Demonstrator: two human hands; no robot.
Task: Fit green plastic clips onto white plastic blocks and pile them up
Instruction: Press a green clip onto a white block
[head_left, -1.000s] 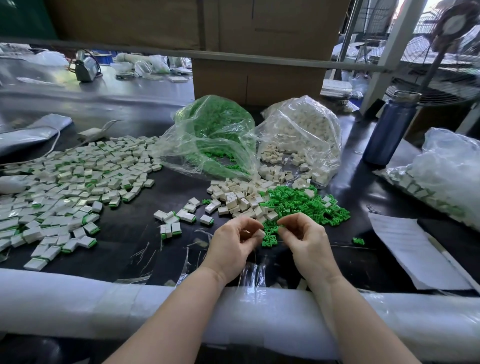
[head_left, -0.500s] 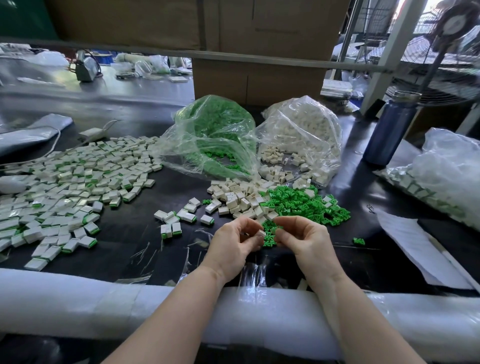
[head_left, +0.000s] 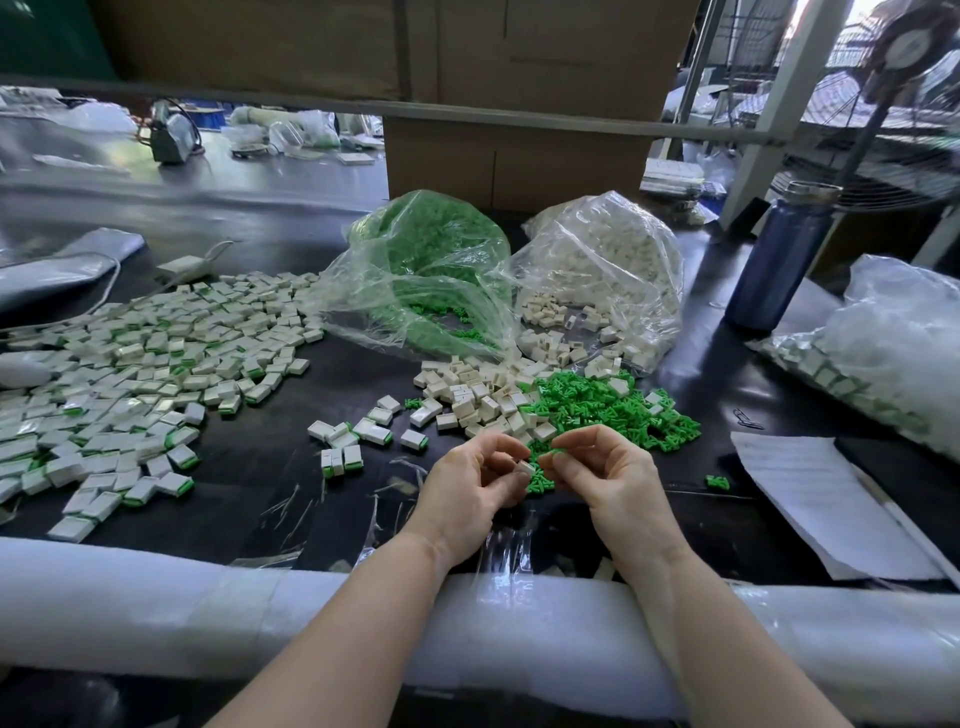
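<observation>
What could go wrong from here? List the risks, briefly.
1. The left hand pinches the white block only at the fingers' tips; pushing a clip in may flick it loose.
2. Whether the right hand holds a clip can't be seen.
3. Loose green clips and bare white blocks overlap, so wrong parts may get picked.

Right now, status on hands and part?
Left hand pinching white block. Right hand pinching a green clip beside it. Not yet joined. Nothing in the way.
</observation>
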